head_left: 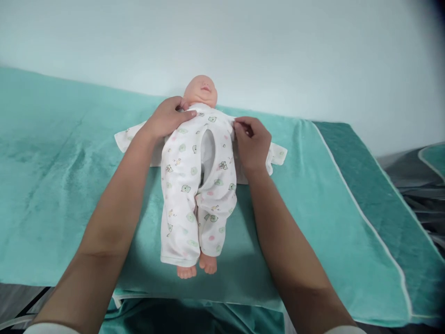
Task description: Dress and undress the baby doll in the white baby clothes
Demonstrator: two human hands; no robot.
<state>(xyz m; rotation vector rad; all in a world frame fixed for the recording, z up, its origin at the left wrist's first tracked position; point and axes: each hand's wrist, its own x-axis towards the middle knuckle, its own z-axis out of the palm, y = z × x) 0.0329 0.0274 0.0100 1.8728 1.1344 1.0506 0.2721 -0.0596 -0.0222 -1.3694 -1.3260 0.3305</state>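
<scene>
A baby doll [200, 90] lies on its back, its head toward the wall and its bare feet [196, 268] toward me. White printed baby pants [181, 185] with an open crotch cover its legs and reach up to its chest. My left hand [170, 118] is closed at the doll's shoulder, thumb on the top edge of the pants; some of its fingertips are hidden. On the other side my right hand [253, 141] pinches the upper edge of the pants. A white printed baby shirt [278, 154] lies spread beneath the doll, sleeves out to both sides.
A teal cloth [86, 185] covers the table, with a white piping line and a darker band [382, 195] on the right. Behind it rises a pale wall [278, 55]. Dark folded fabric [417, 185] shows beyond the right edge.
</scene>
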